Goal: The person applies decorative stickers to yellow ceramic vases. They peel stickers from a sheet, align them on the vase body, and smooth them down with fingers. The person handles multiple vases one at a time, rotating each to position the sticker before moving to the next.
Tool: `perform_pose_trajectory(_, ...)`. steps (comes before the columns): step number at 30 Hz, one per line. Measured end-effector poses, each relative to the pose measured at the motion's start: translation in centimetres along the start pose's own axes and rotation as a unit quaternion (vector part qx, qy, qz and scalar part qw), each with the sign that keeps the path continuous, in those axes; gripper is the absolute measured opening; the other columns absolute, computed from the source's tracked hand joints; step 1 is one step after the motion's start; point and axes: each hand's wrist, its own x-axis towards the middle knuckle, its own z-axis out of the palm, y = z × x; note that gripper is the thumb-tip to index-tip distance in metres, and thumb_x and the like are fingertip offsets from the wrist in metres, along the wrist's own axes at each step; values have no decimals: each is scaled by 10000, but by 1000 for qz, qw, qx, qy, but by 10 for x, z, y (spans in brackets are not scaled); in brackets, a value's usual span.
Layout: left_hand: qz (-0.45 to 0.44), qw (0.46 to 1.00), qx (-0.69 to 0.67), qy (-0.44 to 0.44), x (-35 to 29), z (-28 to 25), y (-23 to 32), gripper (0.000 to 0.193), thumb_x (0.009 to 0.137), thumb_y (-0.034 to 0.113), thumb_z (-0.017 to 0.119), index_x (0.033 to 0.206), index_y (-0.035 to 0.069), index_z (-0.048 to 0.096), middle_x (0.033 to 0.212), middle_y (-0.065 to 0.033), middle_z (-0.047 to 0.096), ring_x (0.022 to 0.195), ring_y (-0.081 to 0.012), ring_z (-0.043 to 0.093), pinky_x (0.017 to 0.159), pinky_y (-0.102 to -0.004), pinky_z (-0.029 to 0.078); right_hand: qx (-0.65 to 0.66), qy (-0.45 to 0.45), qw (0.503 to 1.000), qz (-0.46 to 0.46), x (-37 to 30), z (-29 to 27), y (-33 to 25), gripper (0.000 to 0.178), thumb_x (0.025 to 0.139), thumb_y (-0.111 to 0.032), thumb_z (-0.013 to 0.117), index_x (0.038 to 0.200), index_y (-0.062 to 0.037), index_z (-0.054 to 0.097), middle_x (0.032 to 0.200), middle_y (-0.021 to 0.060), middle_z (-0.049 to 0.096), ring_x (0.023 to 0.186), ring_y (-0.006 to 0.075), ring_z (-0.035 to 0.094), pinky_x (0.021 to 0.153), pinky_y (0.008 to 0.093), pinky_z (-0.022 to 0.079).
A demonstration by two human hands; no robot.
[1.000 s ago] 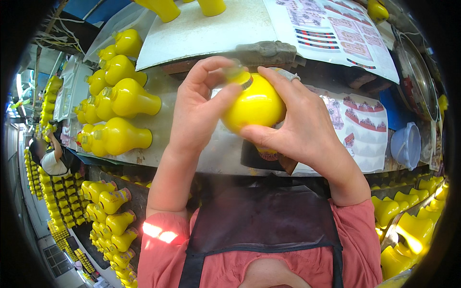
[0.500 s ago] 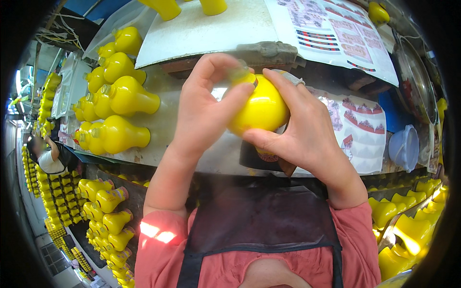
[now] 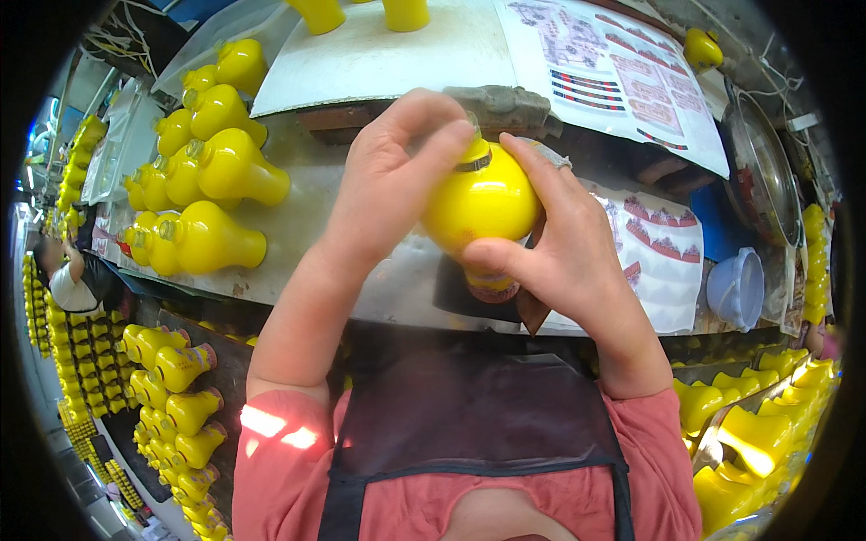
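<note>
A glossy yellow bottle (image 3: 483, 206), round-bodied with a narrow neck, is held over the workbench with its mouth pointing away from me. Around its neck runs a thin dark band (image 3: 473, 162), and a patterned band (image 3: 493, 287) shows near its base. My right hand (image 3: 573, 243) grips the body from the right, thumb across the near side and fingers along the far side. My left hand (image 3: 392, 167) is closed at the neck, its thumb and curled fingers beside the mouth and band. These fingertips are slightly blurred and partly hidden.
Several yellow bottles (image 3: 212, 239) stand in rows on the bench at left. Decal sheets (image 3: 666, 248) lie to the right, below a white board (image 3: 397, 68). A pale blue bucket (image 3: 735, 293) sits at the right edge. More bottles (image 3: 194, 410) fill the lower left. Another person (image 3: 72, 284) is farther left.
My left thumb has moved off the dark band toward the neck and mouth, so more of the band shows. The right hand keeps its grip. The whole view has shifted slightly.
</note>
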Motion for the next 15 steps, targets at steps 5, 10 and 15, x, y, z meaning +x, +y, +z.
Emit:
perform_pose_trajectory(5,52,997,23,-43,-2,-6,7,134,983,138,669,1001,6,675,930,-1,666,890,-74,594,830,-248,493,154,-34,987,-11,16,-14,16,382,1007,-237,658,1312,-9,689,1167,123,710,1008,155,645,885,301,515)
perform_pose_trajectory(10,42,996,18,-78,-6,-5,13,146,975,130,669,1036,-2,681,952,-7,679,899,-76,605,836,-249,498,174,-75,982,13,34,-27,11,278,949,-172,734,1149,19,762,981,77,739,857,106,664,757,243,528)
perform_pose_trajectory(15,48,993,24,-105,-12,-16,10,249,957,113,682,1178,-3,680,1096,-35,710,1029,-100,632,946,-275,501,124,-112,984,60,42,-42,-9,265,876,-150,798,1071,28,778,876,55,721,757,87,653,658,238,516)
